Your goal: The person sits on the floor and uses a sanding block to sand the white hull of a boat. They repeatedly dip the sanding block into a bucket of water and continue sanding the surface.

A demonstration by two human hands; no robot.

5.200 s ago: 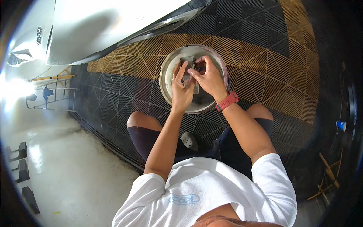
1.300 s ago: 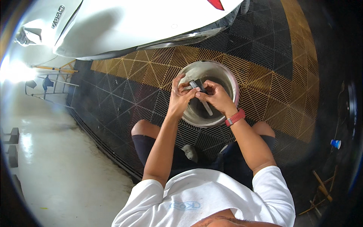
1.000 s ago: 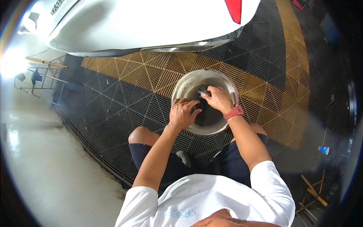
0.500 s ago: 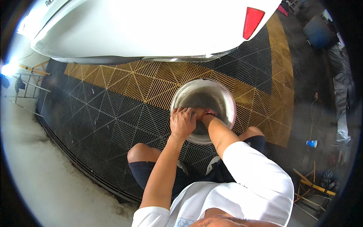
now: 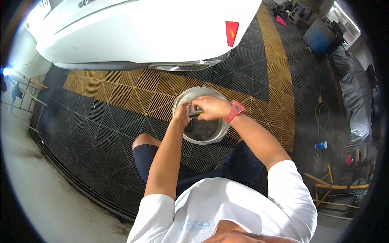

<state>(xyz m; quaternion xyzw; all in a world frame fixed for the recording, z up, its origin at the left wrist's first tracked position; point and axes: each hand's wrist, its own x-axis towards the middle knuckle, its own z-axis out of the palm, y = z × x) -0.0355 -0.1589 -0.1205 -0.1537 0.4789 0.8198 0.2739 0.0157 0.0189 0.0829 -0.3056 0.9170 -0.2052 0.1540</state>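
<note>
A round pale metal-looking basin (image 5: 222, 135) stands on the floor between my knees, with dark murky contents (image 5: 201, 130) inside. Above its far half, my right hand (image 5: 212, 107), with a red watch on the wrist, is closed on a small dark grey object (image 5: 197, 112). Its kind is hard to make out, since fingers cover much of it. My left hand (image 5: 182, 114) is at the basin's left rim, its fingers closed on the near end of the same object.
Ahead is the rear of a white car (image 5: 133, 36) with a red reflector (image 5: 231, 34). Black and yellow ribbed tiles (image 5: 101, 121) cover the floor. To the right are a blue cup (image 5: 321, 145), a blue barrel (image 5: 318, 38), silver sheeting (image 5: 354, 93) and a yellow-legged stand (image 5: 344, 186); a metal stand (image 5: 26, 95) is far left.
My right hand has come up out of the basin, bringing the small grey object into sight. My left hand has turned and now grips it too. The view has shifted to the right.
</note>
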